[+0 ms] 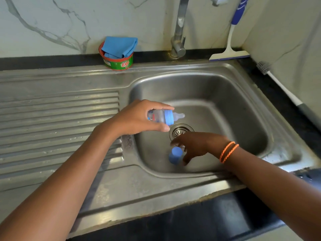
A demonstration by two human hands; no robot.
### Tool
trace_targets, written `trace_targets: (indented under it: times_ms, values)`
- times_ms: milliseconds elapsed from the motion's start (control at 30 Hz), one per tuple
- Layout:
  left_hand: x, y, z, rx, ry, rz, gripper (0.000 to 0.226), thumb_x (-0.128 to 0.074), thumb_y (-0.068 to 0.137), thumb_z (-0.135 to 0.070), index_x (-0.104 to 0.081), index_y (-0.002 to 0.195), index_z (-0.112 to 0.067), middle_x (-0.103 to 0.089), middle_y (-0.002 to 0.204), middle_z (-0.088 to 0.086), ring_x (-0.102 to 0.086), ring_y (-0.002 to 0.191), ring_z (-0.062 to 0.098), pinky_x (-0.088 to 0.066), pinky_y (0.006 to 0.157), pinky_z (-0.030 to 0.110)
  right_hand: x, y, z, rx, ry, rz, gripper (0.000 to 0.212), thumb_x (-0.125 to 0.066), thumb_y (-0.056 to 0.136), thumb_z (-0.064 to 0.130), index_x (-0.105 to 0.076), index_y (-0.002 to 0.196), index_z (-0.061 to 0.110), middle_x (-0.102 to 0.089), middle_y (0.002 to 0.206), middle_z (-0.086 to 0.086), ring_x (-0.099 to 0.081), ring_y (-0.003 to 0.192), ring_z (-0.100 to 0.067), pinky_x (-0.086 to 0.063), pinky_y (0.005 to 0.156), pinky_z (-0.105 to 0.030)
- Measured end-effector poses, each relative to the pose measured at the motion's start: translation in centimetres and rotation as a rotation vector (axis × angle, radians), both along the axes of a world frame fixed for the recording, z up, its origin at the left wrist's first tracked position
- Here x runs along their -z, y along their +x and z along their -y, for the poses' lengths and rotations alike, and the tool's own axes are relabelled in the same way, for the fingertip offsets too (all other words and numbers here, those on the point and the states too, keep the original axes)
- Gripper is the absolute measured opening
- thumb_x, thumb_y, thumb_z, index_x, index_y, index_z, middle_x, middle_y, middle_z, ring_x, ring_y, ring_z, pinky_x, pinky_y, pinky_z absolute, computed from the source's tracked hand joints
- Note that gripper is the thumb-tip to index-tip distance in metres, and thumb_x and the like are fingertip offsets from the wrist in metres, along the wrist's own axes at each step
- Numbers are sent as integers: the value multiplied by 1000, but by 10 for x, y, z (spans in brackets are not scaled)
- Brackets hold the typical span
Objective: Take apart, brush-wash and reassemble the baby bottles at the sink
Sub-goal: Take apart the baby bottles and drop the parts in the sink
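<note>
My left hand (139, 119) grips a small clear baby bottle (159, 117) sideways over the sink basin (225, 94). Its blue collar and clear nipple (178, 116) point right. Low in the basin a blue cap (175, 155) stands on the sink floor. My right hand (192, 145) hovers right beside the cap with fingers spread and relaxed; thumb and fingertips lie around it, contact unclear. A bottle brush (278, 84) with grey bristles and a white handle lies on the dark counter at the right.
The drain strainer (180, 131) sits mid-basin beneath the bottle. The tap (179, 32) rises at the back. A green soap tub (118, 61) with a blue cloth stands at back left. A squeegee (231, 49) leans in the corner. A ribbed drainboard (57, 119) lies left.
</note>
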State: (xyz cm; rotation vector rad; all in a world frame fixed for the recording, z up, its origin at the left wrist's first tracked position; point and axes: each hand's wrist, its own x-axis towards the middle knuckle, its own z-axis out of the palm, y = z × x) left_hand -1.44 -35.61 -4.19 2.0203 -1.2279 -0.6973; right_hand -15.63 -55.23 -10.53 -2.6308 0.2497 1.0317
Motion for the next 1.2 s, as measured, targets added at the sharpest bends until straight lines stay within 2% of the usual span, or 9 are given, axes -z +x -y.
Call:
trace_targets:
  times_ms: [100,167,267,433,633,867,967,1067,1200]
  values:
    - [4,1,1,-67,-41,57,59,-89,69,-63,-65,120,-46,-71,112,-19,-66,100,1,-57,92,38,-32,2,24,179,-23,189,52,-81,90,27,-66,139,17,-70,134,-6,-66,123,-29,-53,98,-31]
    - [3,1,1,-118,-91,71,58,-90,64,-66,-63,110,-41,-70,94,-9,-66,84,12,-57,79,41,-57,-1,27,553,256,541,23,-62,104,23,-73,119,8,-78,111,-19,-76,102,-36,-57,72,-28]
    - [1,-2,4,-101,-158,68,60,-89,64,-67,-62,107,-36,-68,87,-5,-64,78,18,-55,74,43,-79,-7,0,865,729,594,58,-38,108,61,-64,112,9,-77,87,-26,-73,68,-36,-52,52,-29]
    - [0,-4,4,-98,-236,88,61,-90,64,-67,-62,101,-27,-69,82,1,-66,74,26,-55,66,49,-55,4,-24,678,654,889,66,-57,105,55,-67,79,-4,-66,65,-23,-56,50,-25,-42,48,-28]
    - [-13,-3,2,-124,-226,139,55,-93,60,-63,-64,91,-29,-65,69,-4,-59,60,14,-47,54,31,-53,4,-27,674,845,969,51,-62,108,33,-71,86,-12,-69,68,-20,-64,58,-31,-54,57,-40]
    - [-9,1,-3,-164,-171,-220,57,-91,67,-58,-65,93,-15,-73,74,15,-65,55,30,-53,51,41,-55,3,-34,566,766,1035,38,-58,110,26,-74,91,-3,-72,70,-14,-69,59,-29,-58,63,-43]
    - [-11,3,-7,-125,-159,-371,52,-76,84,-55,-64,95,-6,-74,79,20,-61,51,32,-44,46,30,-55,2,-37,491,714,1090,32,-59,110,29,-75,106,2,-75,81,-15,-73,70,-33,-60,72,-52]
    - [-15,8,-13,-189,-180,-572,69,-53,96,-70,-68,91,-3,-67,75,26,-52,44,29,-36,39,23,-57,1,-40,401,771,1117,27,-66,105,16,-65,127,0,-72,114,-14,-70,103,-26,-58,86,-36]
    - [-15,7,-9,-263,-249,-461,79,-42,98,-73,-68,80,-1,-67,70,32,-52,41,30,-33,38,22,-62,1,-35,330,920,1063,43,-70,99,-2,-56,139,1,-63,130,-18,-65,115,-24,-57,98,-41]
